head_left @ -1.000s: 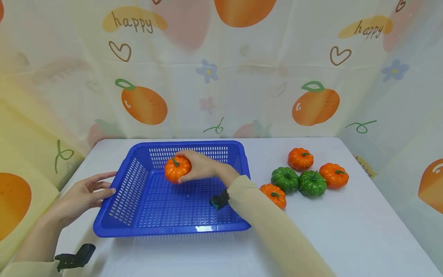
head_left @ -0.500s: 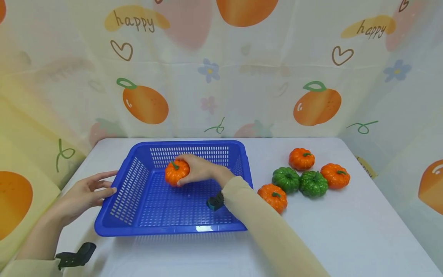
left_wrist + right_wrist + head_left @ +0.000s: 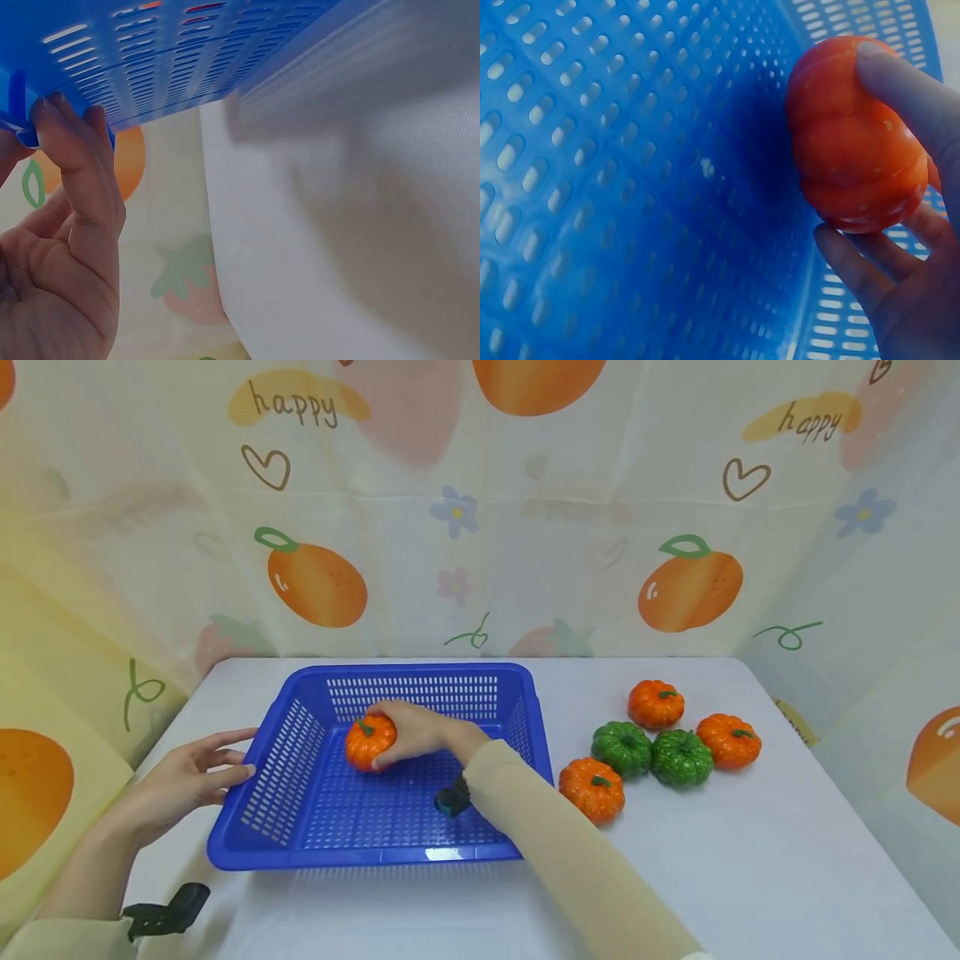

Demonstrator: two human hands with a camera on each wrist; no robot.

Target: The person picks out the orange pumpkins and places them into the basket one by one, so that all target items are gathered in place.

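Observation:
My right hand (image 3: 411,730) holds a small orange pumpkin (image 3: 367,745) with a green stem, inside a blue plastic basket (image 3: 330,858). In the right wrist view, the thumb and fingers (image 3: 847,262) span the pumpkin (image 3: 847,142), low over the basket's slotted floor (image 3: 630,195). My left hand (image 3: 180,785) grips the basket's left rim, thumb at the edge. From the left wrist, fingertips (image 3: 56,120) show hooked at the rim of the basket (image 3: 165,64).
Right of the basket on the white table (image 3: 750,860) lie more small pumpkins: orange ones at the front (image 3: 592,790), back (image 3: 656,704) and far right (image 3: 728,742), and green ones (image 3: 621,748) between them. A patterned curtain (image 3: 480,510) hangs behind the table.
My right hand has moved the orange pumpkin a little left and lower within the basket. The left hand stays at the rim.

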